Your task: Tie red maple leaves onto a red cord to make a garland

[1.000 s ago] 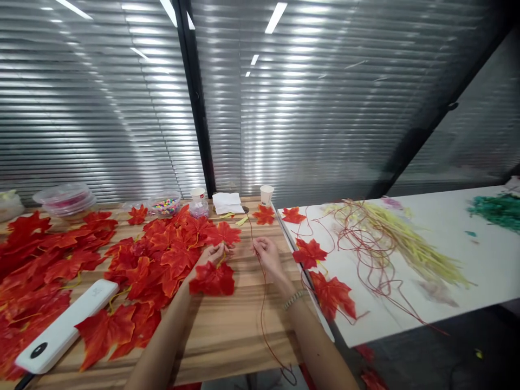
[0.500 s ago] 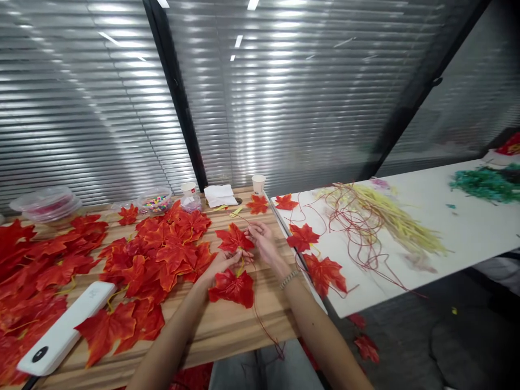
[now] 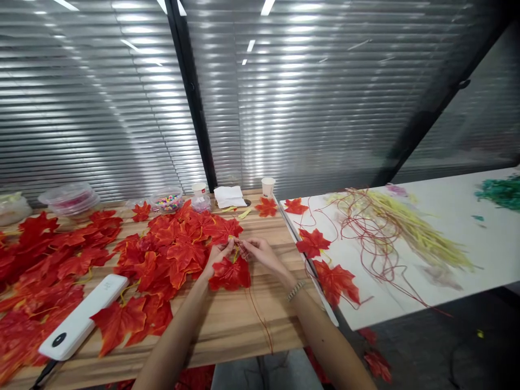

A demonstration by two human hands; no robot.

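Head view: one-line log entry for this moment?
left hand: pinches red fabric maple leaf | right hand: thin red wire at leaf stem | surface: wooden table

Bare wooden table near; leaf pile crowds left.

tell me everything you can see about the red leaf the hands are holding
The leaf is a red-orange maple shape with pointed lobes, seemingly fabric or plastic. It hangs flat over the wooden table, just right of the leaf pile. The left hand and right hand pinch its top, where a yellowish stem shows. A thin red wire trails below it.
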